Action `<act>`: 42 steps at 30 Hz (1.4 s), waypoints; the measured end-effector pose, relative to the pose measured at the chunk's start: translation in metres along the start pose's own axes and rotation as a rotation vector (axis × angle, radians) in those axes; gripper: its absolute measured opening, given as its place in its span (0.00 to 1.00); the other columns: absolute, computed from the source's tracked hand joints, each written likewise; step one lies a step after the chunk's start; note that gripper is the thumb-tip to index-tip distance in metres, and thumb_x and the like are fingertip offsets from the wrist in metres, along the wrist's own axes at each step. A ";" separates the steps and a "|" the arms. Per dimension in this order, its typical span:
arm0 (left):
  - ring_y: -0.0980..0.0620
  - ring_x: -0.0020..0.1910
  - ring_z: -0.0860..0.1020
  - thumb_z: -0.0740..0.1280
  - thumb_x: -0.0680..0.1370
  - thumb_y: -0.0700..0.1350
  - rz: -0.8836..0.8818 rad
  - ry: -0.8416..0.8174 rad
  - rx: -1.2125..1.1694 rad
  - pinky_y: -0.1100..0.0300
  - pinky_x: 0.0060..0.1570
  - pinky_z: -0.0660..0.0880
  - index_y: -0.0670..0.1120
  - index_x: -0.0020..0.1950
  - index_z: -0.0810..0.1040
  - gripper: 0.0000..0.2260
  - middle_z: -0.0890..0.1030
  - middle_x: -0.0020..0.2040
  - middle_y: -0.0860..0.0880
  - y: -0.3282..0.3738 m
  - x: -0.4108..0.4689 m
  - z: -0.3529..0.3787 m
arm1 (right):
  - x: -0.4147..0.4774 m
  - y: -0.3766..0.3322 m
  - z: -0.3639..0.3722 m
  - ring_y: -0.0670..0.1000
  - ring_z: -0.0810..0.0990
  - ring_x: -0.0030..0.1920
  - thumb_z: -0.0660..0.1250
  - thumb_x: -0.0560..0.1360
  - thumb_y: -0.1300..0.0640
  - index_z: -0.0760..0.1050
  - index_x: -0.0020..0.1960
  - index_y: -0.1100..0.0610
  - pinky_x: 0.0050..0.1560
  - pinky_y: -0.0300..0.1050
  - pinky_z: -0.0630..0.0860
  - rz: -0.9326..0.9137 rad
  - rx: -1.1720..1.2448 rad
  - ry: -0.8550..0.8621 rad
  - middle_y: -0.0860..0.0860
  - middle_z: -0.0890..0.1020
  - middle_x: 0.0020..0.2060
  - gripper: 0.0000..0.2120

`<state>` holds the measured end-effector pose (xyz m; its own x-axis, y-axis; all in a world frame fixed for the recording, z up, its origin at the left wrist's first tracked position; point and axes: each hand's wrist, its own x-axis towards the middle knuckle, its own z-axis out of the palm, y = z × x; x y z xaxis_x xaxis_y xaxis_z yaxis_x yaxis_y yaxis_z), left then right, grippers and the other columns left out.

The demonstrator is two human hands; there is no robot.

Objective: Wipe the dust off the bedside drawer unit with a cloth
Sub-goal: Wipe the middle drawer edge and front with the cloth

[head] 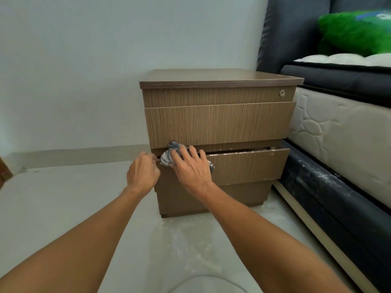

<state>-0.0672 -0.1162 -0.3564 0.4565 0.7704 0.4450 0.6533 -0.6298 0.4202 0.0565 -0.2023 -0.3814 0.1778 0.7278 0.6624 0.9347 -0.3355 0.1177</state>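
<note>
Our right hand (pixel 190 168) lies spread, fingers apart, pressing a crumpled grey striped cloth (pixel 169 155) against the top left edge of the lowest drawer (pixel 243 166). The cloth bunches out above and left of the fingers, and a small corner of it shows past the right side of the hand. Our left hand (pixel 142 172) is curled into a narrow pinch at the left end of that same drawer edge, just beside the cloth; we cannot tell what the fingertips hold there, if anything.

The lowest drawer stands pulled out a little from the drawer unit (pixel 218 123), with a dark gap above its front. We cannot see what is inside it. Its top edge carries pale specks. The middle drawer (pixel 218 123) above the cloth sits closed, and the top drawer (pixel 211 97) has a round lock (pixel 282 93) at its right end. The unit stands on a pale floor (pixel 63 197), against a wall (pixel 84 70), with a bed (pixel 338 127) touching or just beside its right side.
</note>
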 end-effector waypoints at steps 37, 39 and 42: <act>0.39 0.52 0.76 0.63 0.77 0.35 -0.035 0.048 0.089 0.48 0.44 0.73 0.38 0.55 0.77 0.08 0.76 0.54 0.40 0.023 -0.008 0.008 | -0.103 0.246 -0.050 0.65 0.73 0.61 0.65 0.77 0.65 0.64 0.67 0.63 0.58 0.57 0.72 1.279 0.296 0.208 0.63 0.68 0.66 0.20; 0.40 0.51 0.76 0.63 0.77 0.35 -0.027 0.053 0.063 0.49 0.43 0.73 0.39 0.54 0.77 0.07 0.77 0.53 0.41 0.021 -0.008 0.009 | -0.093 0.233 -0.047 0.63 0.73 0.61 0.63 0.79 0.63 0.65 0.67 0.61 0.61 0.57 0.71 1.290 0.400 0.314 0.61 0.67 0.66 0.18; 0.40 0.50 0.76 0.63 0.77 0.35 0.002 0.048 0.030 0.49 0.44 0.74 0.39 0.54 0.78 0.08 0.76 0.53 0.41 0.018 -0.008 0.007 | -0.078 0.201 -0.040 0.61 0.71 0.63 0.63 0.79 0.62 0.66 0.66 0.60 0.63 0.53 0.68 1.270 0.478 0.367 0.61 0.67 0.66 0.16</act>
<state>-0.0544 -0.1327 -0.3581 0.4283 0.7633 0.4837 0.6710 -0.6272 0.3956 0.2184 -0.3500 -0.3797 0.9484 -0.1343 0.2874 0.2258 -0.3503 -0.9090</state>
